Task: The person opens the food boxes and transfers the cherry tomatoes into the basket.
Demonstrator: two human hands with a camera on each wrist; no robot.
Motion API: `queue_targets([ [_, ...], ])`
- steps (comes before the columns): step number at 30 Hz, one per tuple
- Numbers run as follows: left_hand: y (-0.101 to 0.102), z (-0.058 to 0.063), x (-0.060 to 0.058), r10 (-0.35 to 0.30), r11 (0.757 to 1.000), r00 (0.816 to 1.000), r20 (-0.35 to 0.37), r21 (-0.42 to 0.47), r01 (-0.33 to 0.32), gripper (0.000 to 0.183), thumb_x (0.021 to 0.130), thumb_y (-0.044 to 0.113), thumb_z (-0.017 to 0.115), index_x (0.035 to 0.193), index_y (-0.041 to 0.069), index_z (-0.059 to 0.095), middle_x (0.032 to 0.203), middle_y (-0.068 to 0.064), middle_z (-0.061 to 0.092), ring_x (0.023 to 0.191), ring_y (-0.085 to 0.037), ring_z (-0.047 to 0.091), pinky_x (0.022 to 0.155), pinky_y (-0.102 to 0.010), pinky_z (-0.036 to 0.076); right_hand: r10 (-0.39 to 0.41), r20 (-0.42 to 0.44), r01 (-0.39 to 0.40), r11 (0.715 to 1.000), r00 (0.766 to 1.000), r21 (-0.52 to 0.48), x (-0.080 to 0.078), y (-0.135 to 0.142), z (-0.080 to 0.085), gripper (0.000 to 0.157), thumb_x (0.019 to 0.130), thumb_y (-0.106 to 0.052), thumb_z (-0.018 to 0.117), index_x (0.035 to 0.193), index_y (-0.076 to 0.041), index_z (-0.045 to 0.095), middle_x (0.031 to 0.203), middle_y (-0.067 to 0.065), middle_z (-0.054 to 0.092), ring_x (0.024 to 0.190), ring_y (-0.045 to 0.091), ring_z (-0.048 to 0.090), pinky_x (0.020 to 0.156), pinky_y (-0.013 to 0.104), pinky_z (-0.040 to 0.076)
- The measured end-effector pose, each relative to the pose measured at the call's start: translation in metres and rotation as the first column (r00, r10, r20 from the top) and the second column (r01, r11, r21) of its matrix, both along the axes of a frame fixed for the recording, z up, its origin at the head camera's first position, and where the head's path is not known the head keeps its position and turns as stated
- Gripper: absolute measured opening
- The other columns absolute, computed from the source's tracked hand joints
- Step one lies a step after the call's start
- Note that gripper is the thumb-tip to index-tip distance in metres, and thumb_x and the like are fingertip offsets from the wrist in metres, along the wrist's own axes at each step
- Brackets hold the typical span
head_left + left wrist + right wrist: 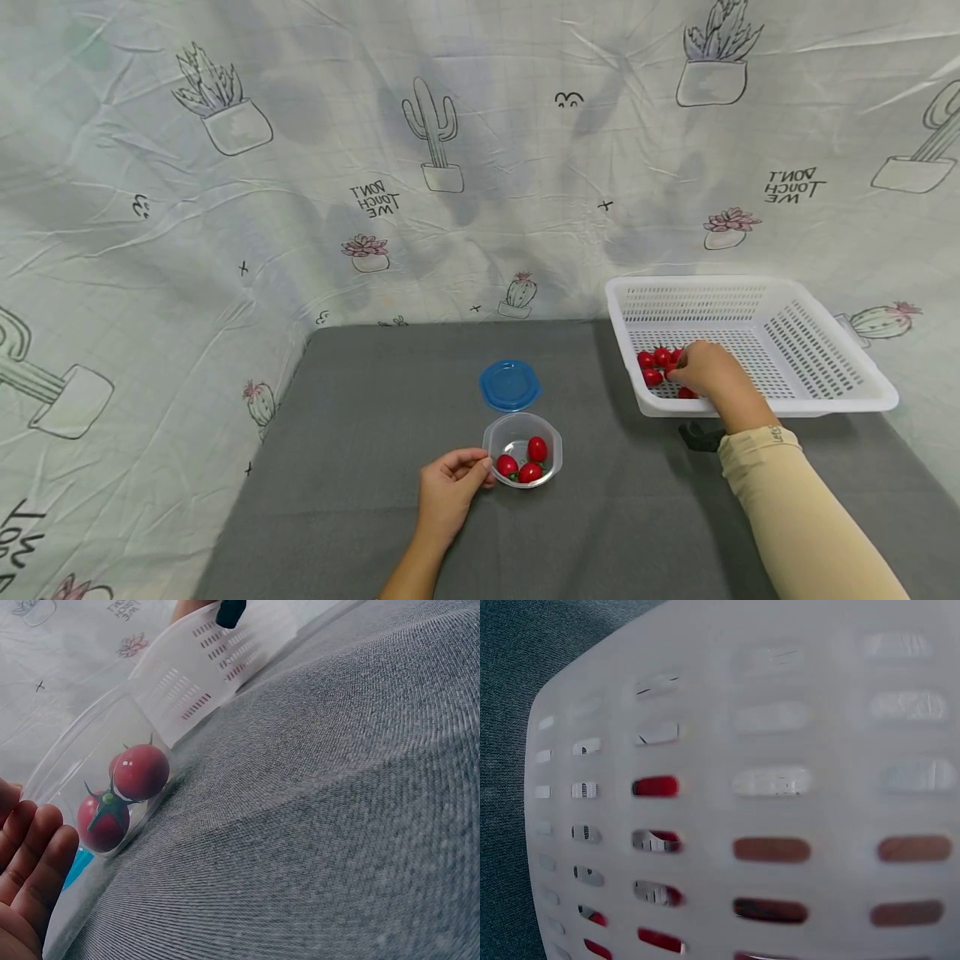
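Observation:
My left hand (452,492) pinches the left rim of a small clear plastic container (552,425), with thumb and fingertips at its edge. Three cherry tomatoes (530,472) lie inside; in the left wrist view, green calyxes show on the tomatoes (141,772). My right hand (708,368) reaches into a white slotted plastic basket (832,350), its curled fingertips right at several cherry tomatoes (662,357) in the left part. Whether it grips one I cannot tell. The right wrist view shows mostly the basket's outer wall (705,757), with red and skin behind the slots.
A round blue lid (510,385) lies flat just behind the container. Grey cloth (390,400) covers the table. A white curtain printed with cacti (480,167) hangs behind and at the left. A black strap device (701,437) sits by the right wrist, below the basket's front rim.

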State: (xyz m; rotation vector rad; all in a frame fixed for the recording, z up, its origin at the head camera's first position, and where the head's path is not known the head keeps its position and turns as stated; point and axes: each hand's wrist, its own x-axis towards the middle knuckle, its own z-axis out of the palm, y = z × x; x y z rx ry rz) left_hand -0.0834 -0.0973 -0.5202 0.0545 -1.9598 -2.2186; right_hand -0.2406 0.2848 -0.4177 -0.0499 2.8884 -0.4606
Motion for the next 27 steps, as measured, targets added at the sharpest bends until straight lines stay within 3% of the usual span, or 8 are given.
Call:
queue_targets([
  [12,-0.0009,0.0032,0.0009,0.001,1.0,1.0,0.026,0.007,-0.001,0.018,0.082,0.004,0.078,0.094,-0.009,0.071,0.08,-0.02,0.072,0.062,-0.015,0.07,0.062,-0.029,0.062,-0.032,0.023,0.032,0.999,0.999,0.002,0.0001,-0.0023,-0.0001,0.036,0.083,-0.021,0.073,0.102,0.01,0.069,0.095,0.026,0.067,0.077,0.031,0.056,0.067,0.039,0.051],
  [27,-0.0003,0.0009,0.0004,0.003,1.0,1.0,0.0,0.006,-0.003,0.018,0.083,0.003,0.078,0.095,-0.009,0.071,0.08,-0.019,0.072,0.061,-0.015,0.069,0.06,-0.03,0.062,-0.021,0.028,0.02,1.0,0.999,0.018,0.0005,-0.002,0.0026,0.033,0.085,-0.021,0.069,0.099,0.009,0.07,0.091,0.023,0.067,0.076,0.03,0.056,0.066,0.038,0.05],
])
